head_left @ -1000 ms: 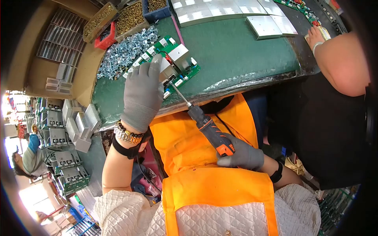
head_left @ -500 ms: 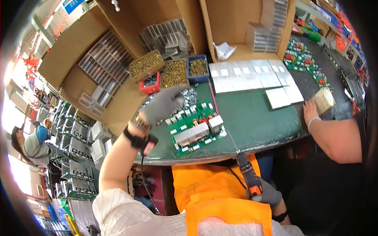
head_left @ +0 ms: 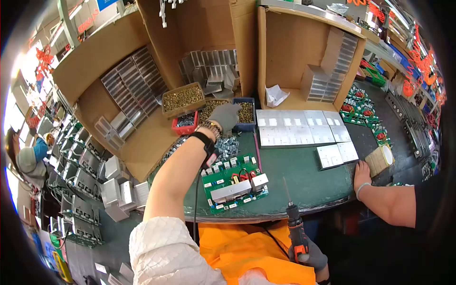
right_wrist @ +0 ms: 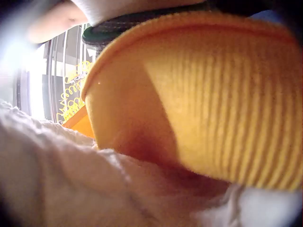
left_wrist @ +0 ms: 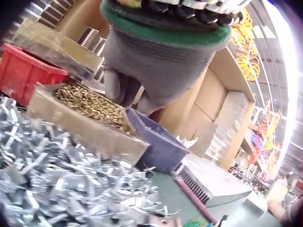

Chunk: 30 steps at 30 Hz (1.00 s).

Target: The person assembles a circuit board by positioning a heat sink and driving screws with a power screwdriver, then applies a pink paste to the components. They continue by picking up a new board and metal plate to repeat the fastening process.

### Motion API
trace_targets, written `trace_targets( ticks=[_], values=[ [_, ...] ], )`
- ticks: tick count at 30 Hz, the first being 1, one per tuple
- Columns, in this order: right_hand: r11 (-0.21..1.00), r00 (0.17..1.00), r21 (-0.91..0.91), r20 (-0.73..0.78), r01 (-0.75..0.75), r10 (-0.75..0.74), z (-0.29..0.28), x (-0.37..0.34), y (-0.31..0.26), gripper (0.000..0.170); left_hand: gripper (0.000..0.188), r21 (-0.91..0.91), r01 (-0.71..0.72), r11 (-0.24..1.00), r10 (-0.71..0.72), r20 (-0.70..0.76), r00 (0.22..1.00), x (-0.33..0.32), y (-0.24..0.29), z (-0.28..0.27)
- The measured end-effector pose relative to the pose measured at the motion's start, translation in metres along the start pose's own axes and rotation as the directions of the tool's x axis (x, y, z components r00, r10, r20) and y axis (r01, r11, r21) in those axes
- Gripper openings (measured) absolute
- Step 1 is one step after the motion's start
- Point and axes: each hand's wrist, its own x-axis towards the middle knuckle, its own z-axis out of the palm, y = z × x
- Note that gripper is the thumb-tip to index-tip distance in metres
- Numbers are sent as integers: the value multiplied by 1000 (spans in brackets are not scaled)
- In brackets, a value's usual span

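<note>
My gloved left hand (head_left: 224,118) reaches over the bins at the back of the bench, fingers pointing down at the blue bin (head_left: 245,127) of brass-coloured screws (head_left: 245,113). In the left wrist view its fingertips dip behind the rim of that bin (left_wrist: 163,150). Low at the bench's front edge, my gloved right hand (head_left: 315,256) grips an electric screwdriver (head_left: 296,231), its bit pointing up and away. Between the hands lies a green circuit board (head_left: 214,183) with silver heatsinks (head_left: 231,192). Yellow ribbed fabric (right_wrist: 227,104) fills most of the right wrist view, hiding that hand.
Loose metal clips (left_wrist: 71,175) are heaped in front of the bins, beside a red bin (head_left: 185,129). Flat heatsink blocks (head_left: 285,135) stand in rows to the right. Cardboard boxes (head_left: 292,52) line the back. Another person's hand (head_left: 362,175) rests at the right.
My left hand has left the circuit board and moved forward to the screw bins. The screwdriver's bit has come away from the board, still in my right hand. The head view has tilted up.
</note>
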Motion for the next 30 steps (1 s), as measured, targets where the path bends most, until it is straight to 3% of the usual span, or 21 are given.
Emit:
trace_targets(
  ticks=[1,2,3,5,7,9,10,13,14,15,16,17,19,20,22,25,27,30],
  values=[
    [1000,1000,-1,-9,24,-24,0,-1,0,95,28,3,-58,998,58,2,998,-3,8,-2],
    [999,999,-1,-16,51,-51,-1,-2,-1,96,25,14,29,999,-31,97,995,-6,14,-5],
    [999,999,-5,-19,41,-41,0,-3,-3,96,25,6,36,999,-36,101,994,-16,21,-15],
    [998,999,63,-42,-11,14,2,-5,-6,96,24,168,21,986,-60,229,972,-39,24,-22],
    [996,999,82,-37,-31,34,4,-3,-8,92,23,171,-14,985,-39,300,953,-56,7,-10],
    [995,999,93,-29,-42,45,4,1,-8,88,23,22,-24,999,19,216,976,-69,0,0],
    [997,998,58,-22,-51,53,4,4,-9,87,22,54,64,997,-74,219,973,-69,5,4],
    [998,998,15,-12,-68,68,13,10,-11,85,21,160,141,977,-164,142,976,-73,19,15],
    [997,997,1,-17,-82,82,16,15,-13,83,20,196,107,975,-127,91,988,-70,13,31],
    [995,996,-64,-53,-75,72,10,18,-6,99,20,237,81,968,-94,41,995,-67,8,44],
    [991,999,-127,-30,-31,27,0,19,2,97,19,245,61,968,-90,110,990,-82,32,9],
    [982,1000,-190,-6,17,-18,-5,21,6,95,19,238,119,964,-146,99,984,-83,38,9],
    [967,1000,-254,-4,22,-23,5,25,-2,89,20,245,96,965,-123,99,987,-79,32,23],
    [964,1000,-265,22,27,-22,-57,12,32,89,20,233,98,967,-128,119,985,-80,33,21],
    [992,997,-118,43,-52,57,-116,21,65,87,20,195,126,973,-149,112,982,-74,28,27],
    [978,983,115,81,-173,164,-146,60,92,85,22,82,219,972,-225,69,972,-83,21,14],
    [927,968,279,110,-249,227,-160,84,113,84,19,-24,165,986,-164,30,986,-88,9,13],
    [781,936,517,158,-349,314,-172,108,144,82,17,-300,210,931,-261,-143,955,-105,3,2]
  ],
)
